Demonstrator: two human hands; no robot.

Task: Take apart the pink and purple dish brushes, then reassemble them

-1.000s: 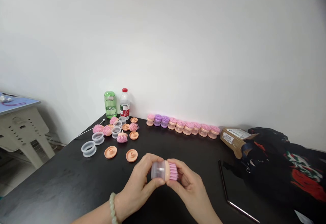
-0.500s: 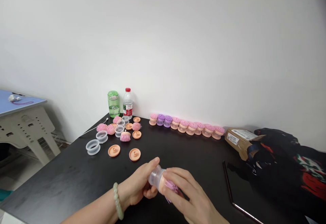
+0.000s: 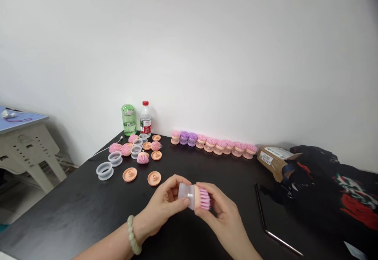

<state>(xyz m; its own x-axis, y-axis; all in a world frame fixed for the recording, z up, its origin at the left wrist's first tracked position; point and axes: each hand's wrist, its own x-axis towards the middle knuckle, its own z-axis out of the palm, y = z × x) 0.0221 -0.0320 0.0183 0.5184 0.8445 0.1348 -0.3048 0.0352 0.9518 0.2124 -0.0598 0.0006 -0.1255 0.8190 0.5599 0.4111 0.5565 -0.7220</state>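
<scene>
Between my hands, above the black table, is a brush lying sideways. My left hand (image 3: pixel 167 201) grips its clear plastic ring (image 3: pixel 186 195) with thumb and fingers. My right hand (image 3: pixel 221 212) pinches the peach brush head (image 3: pixel 197 197), whose pink bristles (image 3: pixel 204 199) point right. Ring and head sit against each other; whether they are locked together I cannot tell. To the left lie more clear rings (image 3: pixel 104 171), peach discs (image 3: pixel 130 174) with a central stud, and loose pink brush heads (image 3: pixel 143 157).
A row of pink and purple brushes (image 3: pixel 209 144) stands along the wall. A green bottle (image 3: pixel 129 120) and a red-capped bottle (image 3: pixel 145 120) stand at the back left corner. On the right are a cardboard package (image 3: pixel 273 159), black fabric (image 3: pixel 319 197) and a bent metal rod (image 3: pixel 264 220).
The brush has turned from tilted to nearly level, bristles now facing right. My left thumb has come down onto the ring. The whole view has shifted slightly.
</scene>
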